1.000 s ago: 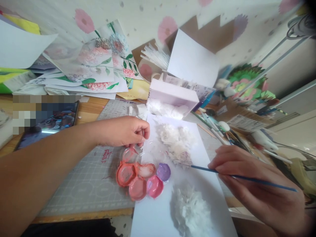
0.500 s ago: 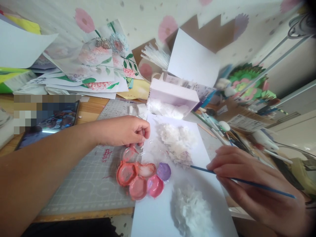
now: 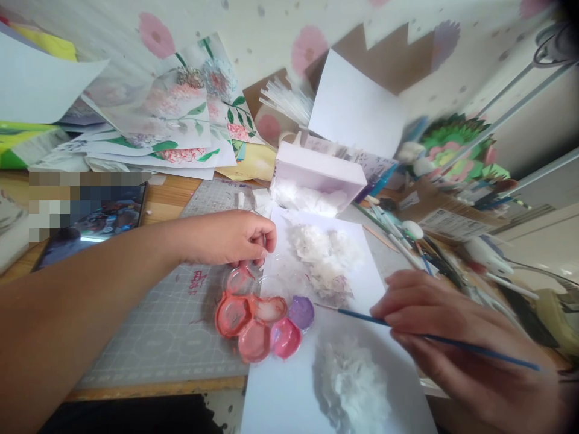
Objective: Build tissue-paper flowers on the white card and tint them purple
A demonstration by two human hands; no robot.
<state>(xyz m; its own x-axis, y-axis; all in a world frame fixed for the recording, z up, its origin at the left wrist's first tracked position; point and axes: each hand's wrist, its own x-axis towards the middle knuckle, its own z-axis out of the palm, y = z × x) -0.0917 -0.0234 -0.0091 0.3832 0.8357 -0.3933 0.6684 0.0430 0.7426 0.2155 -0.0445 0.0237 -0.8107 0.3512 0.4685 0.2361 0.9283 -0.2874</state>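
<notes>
My right hand (image 3: 456, 337) pinches a thin blue paintbrush (image 3: 366, 317), its tip at the right edge of the purple well of a clear paint palette (image 3: 256, 342). Orange, pink and purple paint fills several of the palette's round wells. My left hand (image 3: 246, 238) is closed, with curled fingers at the palette's upper rim; its exact hold is partly hidden. A ruffled white paper flower (image 3: 328, 256) with faint purple marks on its lower petals lies on a white sheet (image 3: 280, 398). Nearer me sits a second, plain white paper flower (image 3: 355, 386).
Beneath lies a grey cutting mat (image 3: 149, 337). A white box (image 3: 321, 163) with white tissue stands behind the flowers. To the left are a phone (image 3: 97, 220) and stacked flower paintings (image 3: 181, 120). Brushes and tools crowd the right, beside a cardboard box (image 3: 446, 211).
The brush tip has moved left, from the lower petals of the far flower to the purple well. My right hand has shifted left with it; my left hand stays put.
</notes>
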